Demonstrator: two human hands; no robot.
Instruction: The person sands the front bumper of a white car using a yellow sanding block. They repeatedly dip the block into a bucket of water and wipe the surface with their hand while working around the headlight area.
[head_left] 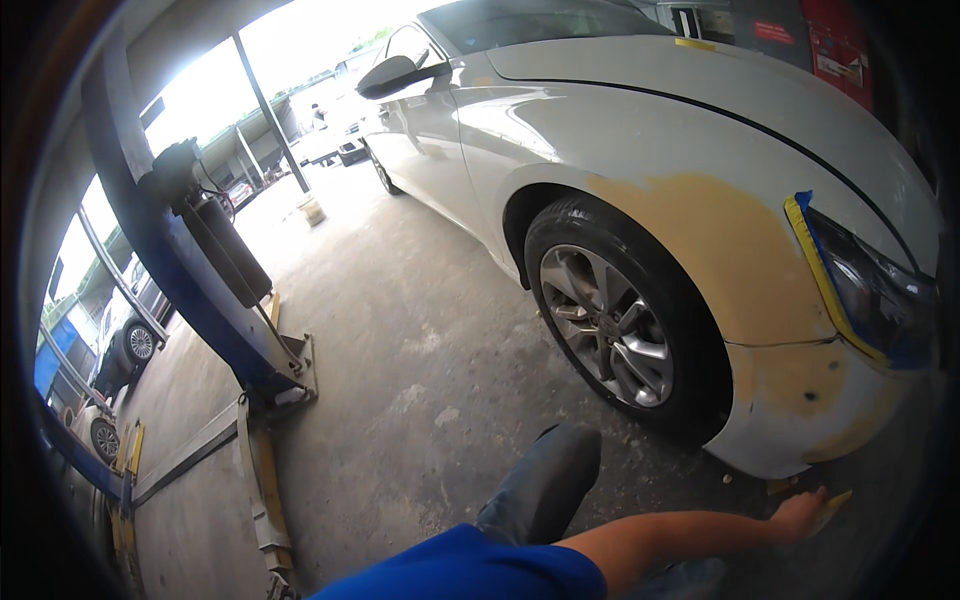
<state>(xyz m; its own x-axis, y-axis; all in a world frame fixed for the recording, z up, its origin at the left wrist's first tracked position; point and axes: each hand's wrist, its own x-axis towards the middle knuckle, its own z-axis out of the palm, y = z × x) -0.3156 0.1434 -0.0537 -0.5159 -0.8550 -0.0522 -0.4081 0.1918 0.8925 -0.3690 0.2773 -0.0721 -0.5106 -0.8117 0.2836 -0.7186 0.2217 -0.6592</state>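
My left hand (797, 514) reaches out low on the right, near the bottom of the car's front bumper (790, 425). Its fingers are closed on a thin, flat yellow piece (833, 508), whose exact kind is too small to make out. Just above is the white car's front fender (720, 235), with a broad tan filler patch around the wheel arch. A similar tan patch spreads over the bumper corner. Yellow and blue masking tape (822, 268) edges the headlight (875, 285). Nowhere in view is my right hand.
The front wheel (610, 325) stands close by my bent knee (550, 480). To the left rises a blue lift post (205, 285), with a lift arm (262, 490) low along the concrete floor. A bucket (311, 210) and other parked cars are farther back.
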